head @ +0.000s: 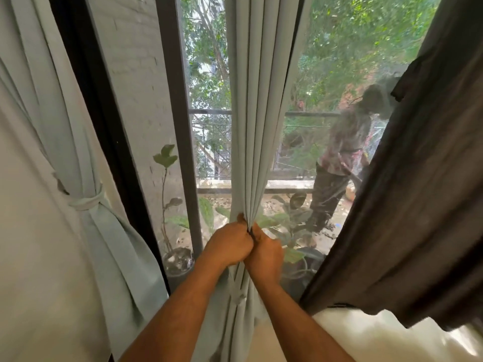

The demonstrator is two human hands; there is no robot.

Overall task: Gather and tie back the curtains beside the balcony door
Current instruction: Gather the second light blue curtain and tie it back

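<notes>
A pale green curtain (257, 105) hangs in narrow folds down the middle of the glass. My left hand (230, 242) and my right hand (264, 253) grip it side by side at waist height, bunching the folds between them. Below my hands the cloth hangs loose, with a small knot or tie piece (239, 299) on it. On the left, a second pale green curtain (62, 121) is gathered and held by a matching tieback (87, 199) against the wall. A dark grey curtain (423, 199) hangs on the right, untied.
The dark door frame (180, 121) stands just left of the middle curtain. Potted plants (177, 257) sit behind the glass on the balcony. A person (342, 158) stands out there by the railing. A pale cushion or bedding (379, 338) lies at the lower right.
</notes>
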